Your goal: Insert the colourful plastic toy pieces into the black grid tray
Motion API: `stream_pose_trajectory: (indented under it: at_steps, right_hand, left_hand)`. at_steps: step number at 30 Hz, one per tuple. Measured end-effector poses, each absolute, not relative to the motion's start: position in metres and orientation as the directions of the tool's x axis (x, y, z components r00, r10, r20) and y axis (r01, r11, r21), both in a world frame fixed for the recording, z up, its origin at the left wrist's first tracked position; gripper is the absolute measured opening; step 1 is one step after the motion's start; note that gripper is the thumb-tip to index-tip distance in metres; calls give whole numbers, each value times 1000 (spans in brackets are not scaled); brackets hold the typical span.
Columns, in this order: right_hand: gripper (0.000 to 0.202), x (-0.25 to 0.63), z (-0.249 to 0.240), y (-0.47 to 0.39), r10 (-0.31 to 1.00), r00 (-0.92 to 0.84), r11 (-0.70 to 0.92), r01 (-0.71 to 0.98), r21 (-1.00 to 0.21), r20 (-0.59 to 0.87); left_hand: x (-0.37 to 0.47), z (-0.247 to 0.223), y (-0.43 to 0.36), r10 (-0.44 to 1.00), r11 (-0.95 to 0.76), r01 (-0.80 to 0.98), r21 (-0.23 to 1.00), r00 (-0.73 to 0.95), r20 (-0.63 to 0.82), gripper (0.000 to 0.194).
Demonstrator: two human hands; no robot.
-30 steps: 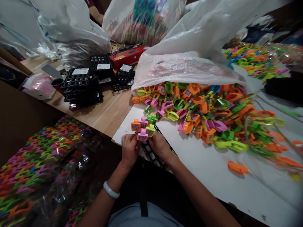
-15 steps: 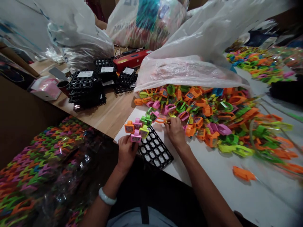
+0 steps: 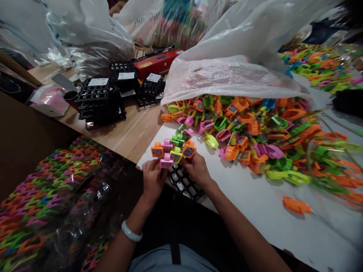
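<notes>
A black plastic grid tray (image 3: 185, 185) tilts toward me at the table's near edge. Several toy watches in pink, green, yellow and orange stand in its far and left part, a pink toy watch (image 3: 166, 162) nearest me. My left hand (image 3: 153, 181) is closed around the tray's left edge, just below that pink one; its fingertips are partly hidden. My right hand (image 3: 198, 170) is closed on an orange toy watch (image 3: 188, 149) at the tray's right side, its strap hidden behind the fingers. Open cells show in the tray's near part.
A heap of toy watches (image 3: 246, 130) spills from a white plastic bag (image 3: 227, 79) beyond my right hand. Stacked black grid trays (image 3: 96, 100) and a red box-shaped device (image 3: 157, 64) stand at the back left. Filled trays of colourful watches (image 3: 42, 189) lie lower left.
My right hand has come from the edge of the heap back to the tray, bringing the orange toy watch among the others. My left hand keeps its hold.
</notes>
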State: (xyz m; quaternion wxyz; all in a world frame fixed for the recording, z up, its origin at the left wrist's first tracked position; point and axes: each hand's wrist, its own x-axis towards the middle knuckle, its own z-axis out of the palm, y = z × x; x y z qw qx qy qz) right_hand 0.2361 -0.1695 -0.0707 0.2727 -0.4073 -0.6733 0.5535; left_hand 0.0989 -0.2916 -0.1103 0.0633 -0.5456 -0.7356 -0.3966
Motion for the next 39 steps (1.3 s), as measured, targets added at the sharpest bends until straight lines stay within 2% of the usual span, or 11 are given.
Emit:
stream_pose_trajectory:
  at_steps: [4,10,14,18,22,29,31,33,36,37,39]
  right_hand:
    - [13,239,-72,-174,825,-549,346,303,-888,134]
    - [19,238,-82,-178,790,-561,484,320,-815,248]
    - [21,241,-88,-179,729,-596,593,306,-745,336]
    - [23,240,-87,-181,706,-623,631,336,-700,338]
    - [21,232,-84,-186,731,-618,611,406,-679,288]
    - [12,246,-64,-172,704,-676,517,277,-810,218]
    - [13,264,-56,-151,751,-596,542,313,-780,283]
    - [16,283,-50,-128,804,-435,587,474,-657,405]
    - [24,304,-50,-106,817,-397,566,689,-453,417]
    - [28,307,-52,-105,824,-426,561,705,-434,373]
    - [34,309,-54,-109,826,-486,562,678,-474,285]
  left_hand:
    - [99,-108,-293,752,94,837,539,-414,512,14]
    - [103,-93,-293,753,87,753,652,-478,452,32]
    - [111,-92,-286,698,85,729,679,-530,482,21]
    - [114,-103,-281,655,44,724,688,-541,527,15]
    - [117,-114,-277,619,54,746,663,-546,564,23]
    - [117,-110,-283,646,55,775,629,-508,570,26]
    - [113,-95,-298,681,35,774,632,-481,552,24]
    - [106,-71,-311,657,20,780,626,-482,580,22]
    - [99,-22,-310,547,45,864,502,-442,711,28]
    - [98,-6,-302,584,36,908,418,-359,728,29]
    - [98,21,-278,759,-8,966,257,-162,631,32]
